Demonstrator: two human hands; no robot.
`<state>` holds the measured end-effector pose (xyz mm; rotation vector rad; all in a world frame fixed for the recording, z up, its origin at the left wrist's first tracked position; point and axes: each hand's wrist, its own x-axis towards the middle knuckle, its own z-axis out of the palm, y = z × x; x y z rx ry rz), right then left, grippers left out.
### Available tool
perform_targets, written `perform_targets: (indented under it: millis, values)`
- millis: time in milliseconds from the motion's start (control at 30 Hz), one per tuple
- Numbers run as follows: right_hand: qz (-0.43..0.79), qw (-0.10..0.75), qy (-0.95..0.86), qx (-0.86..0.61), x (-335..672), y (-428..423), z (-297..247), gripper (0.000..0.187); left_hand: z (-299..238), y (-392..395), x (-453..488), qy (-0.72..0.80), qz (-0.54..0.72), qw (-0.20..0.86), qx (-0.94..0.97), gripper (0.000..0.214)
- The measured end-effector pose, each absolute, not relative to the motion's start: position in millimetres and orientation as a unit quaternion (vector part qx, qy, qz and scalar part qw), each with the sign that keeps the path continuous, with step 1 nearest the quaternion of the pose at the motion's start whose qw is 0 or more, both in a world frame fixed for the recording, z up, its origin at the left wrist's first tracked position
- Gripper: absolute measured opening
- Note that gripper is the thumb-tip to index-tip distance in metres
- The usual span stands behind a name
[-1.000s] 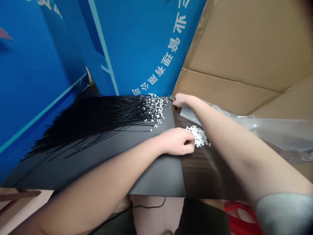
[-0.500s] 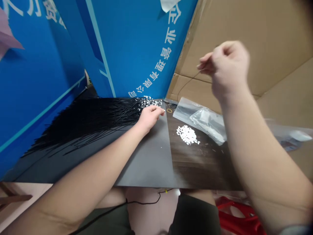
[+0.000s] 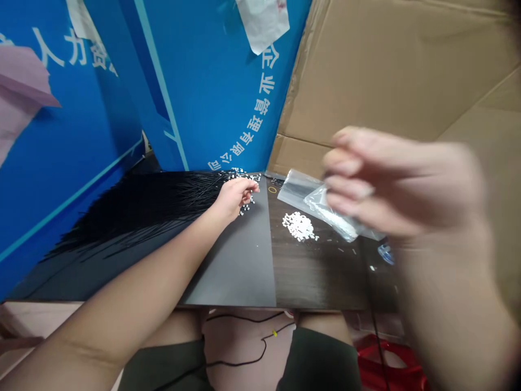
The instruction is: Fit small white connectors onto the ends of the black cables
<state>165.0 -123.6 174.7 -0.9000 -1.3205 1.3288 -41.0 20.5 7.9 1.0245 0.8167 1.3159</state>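
My left hand [image 3: 234,198] is closed in a pinch beside the white-tipped ends of the black strands [image 3: 163,198]. What its fingertips hold is too small to make out. Small white pieces [image 3: 246,206] show just below and behind it. Raised at the right, close to the camera, my right hand [image 3: 391,187] is blurred, its fingers curled closed. A thin black strand [image 3: 376,320] hangs down below this hand and seems to run up into it; the grip itself is hidden. Left of the right hand, a pile of small white pieces [image 3: 299,225] lies on the dark wood tabletop [image 3: 313,277].
Clear plastic bags [image 3: 331,214] lie behind the white pile, with a yellow ring [image 3: 272,190] nearby. A blue panel [image 3: 203,81] and cardboard [image 3: 366,70] stand behind the table. Below the front edge are a black cable [image 3: 240,361] and a red object [image 3: 386,358].
My right hand has dropped from high up and come nearer the camera. The left hand stays pinched by the strand ends. The view has shifted slightly.
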Motion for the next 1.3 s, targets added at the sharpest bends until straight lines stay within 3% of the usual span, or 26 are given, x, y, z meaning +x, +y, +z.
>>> perform_targets:
  millis: [100, 233, 333, 633, 933, 1300]
  values:
    - [0.618, 0.452, -0.523, -0.374, 132, -92, 104, 0.021, 11, 13, -37, 0.336, 0.549, 0.619, 0.450, 0.020]
    - [0.587, 0.487, -0.470, -0.445, 119, -50, 25, 0.020, 9, 7, -33, 0.339, 0.536, 0.633, 0.445, 0.024]
    - [0.595, 0.504, -0.451, -0.435, 122, -38, 2, 0.025, 4, 5, -30, 0.342, 0.526, 0.643, 0.439, 0.027]
    - [0.558, 0.543, -0.419, -0.466, 130, -33, -6, 0.019, -7, 2, -19, 0.344, 0.461, 0.673, 0.465, 0.022]
    - [0.544, 0.535, -0.434, -0.479, 131, -35, -9, 0.021, -7, 1, -16, 0.360, 0.497, 0.592, 0.523, 0.015]
    - [0.579, 0.502, -0.429, -0.477, 132, -41, 3, 0.018, -7, 4, -17, 0.369, 0.510, 0.586, 0.511, 0.011]
